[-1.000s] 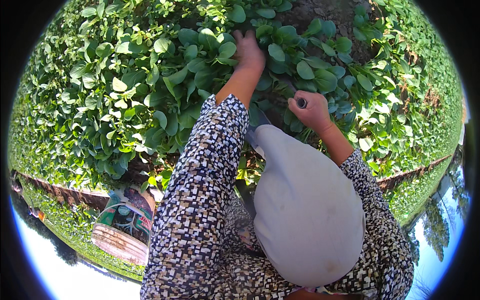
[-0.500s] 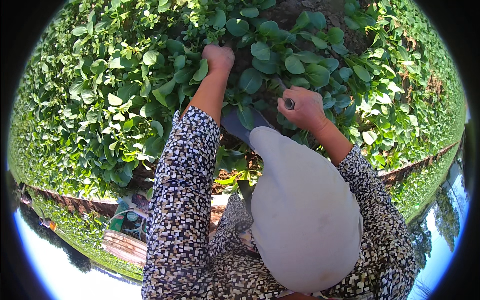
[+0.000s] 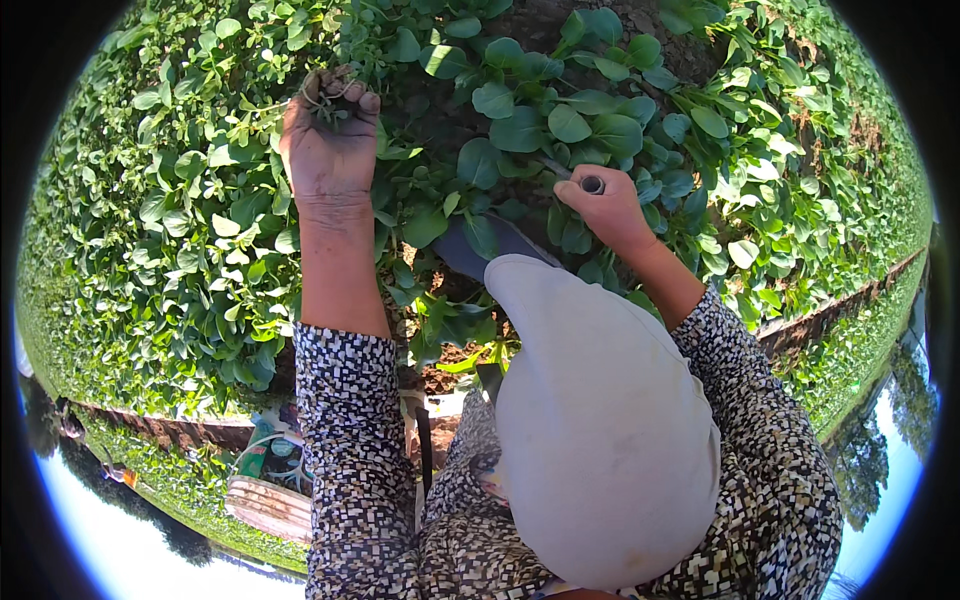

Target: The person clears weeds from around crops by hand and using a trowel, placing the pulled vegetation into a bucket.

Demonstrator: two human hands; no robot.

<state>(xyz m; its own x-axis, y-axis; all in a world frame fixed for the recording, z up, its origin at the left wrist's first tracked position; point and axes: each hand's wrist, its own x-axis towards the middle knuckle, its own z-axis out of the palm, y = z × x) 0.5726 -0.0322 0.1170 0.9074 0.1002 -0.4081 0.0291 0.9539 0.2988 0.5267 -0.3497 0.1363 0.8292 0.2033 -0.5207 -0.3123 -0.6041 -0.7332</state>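
In the upper left of the frame, the left hand [image 3: 332,135] is turned palm up, its fingers curled over a small tangle of green sprigs [image 3: 328,106] with thin pale stems; the curl probably keeps such loose, slender pieces from slipping out. Right of centre, the right hand [image 3: 608,212] makes a firm fist around a tool handle [image 3: 593,185], whose round, dark end faces the viewer. A slim shaft runs from that fist toward the upper left and is lost among broad-leaved plants [image 3: 518,130], so what sits at its far end I cannot tell. Holding the tool to one side seems to leave the left hand free to work among the stems. In the lower left, partly hidden by the patterned left sleeve [image 3: 350,430], a whitish container [image 3: 268,507], apparently a bucket, sits apart from both hands, perhaps to stay clear of the plants. Its side carries a green printed area [image 3: 253,462], too small and covered to make out as writing; no other label shows on the tool or the clothing.
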